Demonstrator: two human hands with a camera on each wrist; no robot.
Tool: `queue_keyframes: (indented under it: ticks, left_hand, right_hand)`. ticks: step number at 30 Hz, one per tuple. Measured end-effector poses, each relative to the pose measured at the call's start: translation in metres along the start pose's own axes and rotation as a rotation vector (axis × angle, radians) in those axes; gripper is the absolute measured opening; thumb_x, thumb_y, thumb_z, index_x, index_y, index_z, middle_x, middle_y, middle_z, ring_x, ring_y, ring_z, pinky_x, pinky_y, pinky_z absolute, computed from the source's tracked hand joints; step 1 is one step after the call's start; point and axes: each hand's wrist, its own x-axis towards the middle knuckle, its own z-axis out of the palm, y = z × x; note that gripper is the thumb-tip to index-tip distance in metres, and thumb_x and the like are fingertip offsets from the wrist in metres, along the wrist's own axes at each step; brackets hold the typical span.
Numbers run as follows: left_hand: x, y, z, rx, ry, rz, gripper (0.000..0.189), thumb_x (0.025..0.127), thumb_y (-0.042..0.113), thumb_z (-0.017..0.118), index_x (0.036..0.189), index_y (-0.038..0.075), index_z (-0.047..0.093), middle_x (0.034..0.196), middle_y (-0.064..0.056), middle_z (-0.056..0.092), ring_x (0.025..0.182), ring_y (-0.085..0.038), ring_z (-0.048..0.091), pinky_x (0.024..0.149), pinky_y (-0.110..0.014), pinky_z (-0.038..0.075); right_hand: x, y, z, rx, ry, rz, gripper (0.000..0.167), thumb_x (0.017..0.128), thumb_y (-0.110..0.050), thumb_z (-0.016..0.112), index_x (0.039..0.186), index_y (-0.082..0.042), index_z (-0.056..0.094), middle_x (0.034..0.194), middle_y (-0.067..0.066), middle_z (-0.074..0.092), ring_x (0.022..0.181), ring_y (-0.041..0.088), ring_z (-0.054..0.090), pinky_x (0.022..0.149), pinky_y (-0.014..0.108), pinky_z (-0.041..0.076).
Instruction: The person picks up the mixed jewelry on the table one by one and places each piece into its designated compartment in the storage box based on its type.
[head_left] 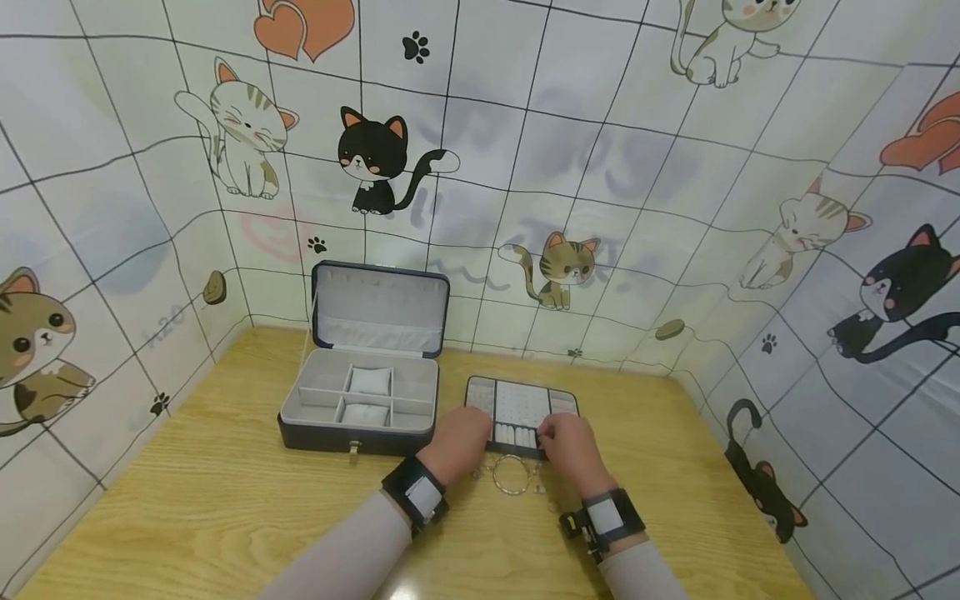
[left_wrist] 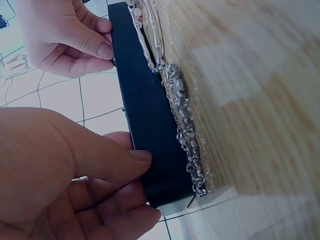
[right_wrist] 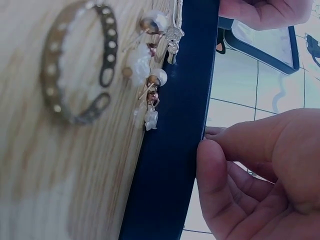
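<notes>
A dark-edged jewelry tray (head_left: 522, 404) with pale compartments and ring rolls lies on the table. My left hand (head_left: 461, 437) grips its left front corner; the thumb (left_wrist: 135, 157) lies on the dark front wall. At the tray's right front, my right hand (head_left: 572, 450) pinches a tiny thing at the upper edge, mostly hidden by its thumb and finger (right_wrist: 212, 160). Before the tray lie a gold bangle (head_left: 511, 493), a silvery chain (left_wrist: 187, 137), pearl earrings (right_wrist: 157, 77) and an open-ended studded band (right_wrist: 50, 75).
Left of the tray stands a dark jewelry box (head_left: 315, 437), lid raised, with two pale cushions (head_left: 371, 381) in its compartments. A cloth wall (head_left: 480, 167) printed with cats surrounds the wooden table (head_left: 187, 500) at the back and sides.
</notes>
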Motion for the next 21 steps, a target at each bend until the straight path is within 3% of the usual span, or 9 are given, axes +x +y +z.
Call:
queue_keyframes:
  ticks: [21]
  left_hand:
    - [0.0012, -0.0021, 0.0019, 0.01, -0.007, 0.008, 0.006, 0.086, 0.008, 0.081, 0.085, 0.012, 0.076, 0.075, 0.0, 0.069, 0.064, -0.014, 0.055, 0.058, -0.029, 0.05]
  right_hand:
    - [0.0009, 0.0014, 0.0016, 0.02, -0.001, 0.014, 0.007, 0.09, -0.002, 0.076, 0.087, -0.009, 0.076, 0.088, 0.006, 0.076, 0.075, 0.015, 0.064, 0.068, 0.032, 0.056]
